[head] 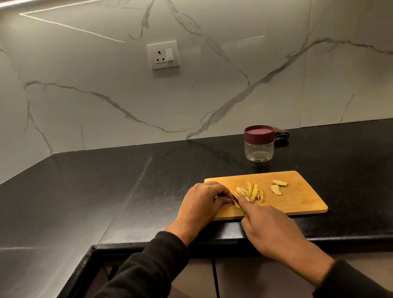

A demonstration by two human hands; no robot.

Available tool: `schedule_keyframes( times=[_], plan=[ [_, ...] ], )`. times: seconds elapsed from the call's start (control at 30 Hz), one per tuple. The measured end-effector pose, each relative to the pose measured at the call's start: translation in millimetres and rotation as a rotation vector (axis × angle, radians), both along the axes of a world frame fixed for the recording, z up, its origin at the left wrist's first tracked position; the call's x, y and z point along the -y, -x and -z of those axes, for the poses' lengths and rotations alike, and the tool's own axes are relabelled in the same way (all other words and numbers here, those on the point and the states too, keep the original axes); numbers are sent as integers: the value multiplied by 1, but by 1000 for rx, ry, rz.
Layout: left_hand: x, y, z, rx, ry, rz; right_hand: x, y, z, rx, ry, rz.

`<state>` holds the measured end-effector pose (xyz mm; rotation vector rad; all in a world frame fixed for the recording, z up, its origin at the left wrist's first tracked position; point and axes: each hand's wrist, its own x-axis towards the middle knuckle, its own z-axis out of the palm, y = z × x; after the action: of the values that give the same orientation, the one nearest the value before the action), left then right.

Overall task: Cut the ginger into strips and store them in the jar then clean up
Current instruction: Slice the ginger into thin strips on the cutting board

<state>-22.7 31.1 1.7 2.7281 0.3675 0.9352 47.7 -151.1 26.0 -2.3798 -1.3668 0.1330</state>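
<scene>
While the left hand (pixel 202 205) curls its grip shut on a ginger piece hidden under the fingers, the right hand's (pixel 266 227) grip clasps a knife (pixel 235 200), ginger strips (pixel 250 193) just beyond; the lidded jar (pixel 259 143) stands farther back on the bench (pixel 96 202).

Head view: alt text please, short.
Two bare hands, left and right, slice ginger on a wooden cutting board beside a pile of pale yellow ginger strips; behind stands an empty clear jar with maroon lid on black counter.
</scene>
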Motion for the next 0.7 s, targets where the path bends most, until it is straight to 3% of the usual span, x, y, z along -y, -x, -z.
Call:
schedule_keyframes(
  times=[0.7],
  plan=[
    [-1, 0, 2, 32, -2, 21, -6, -3, 2, 11, -22, -14]
  ],
)
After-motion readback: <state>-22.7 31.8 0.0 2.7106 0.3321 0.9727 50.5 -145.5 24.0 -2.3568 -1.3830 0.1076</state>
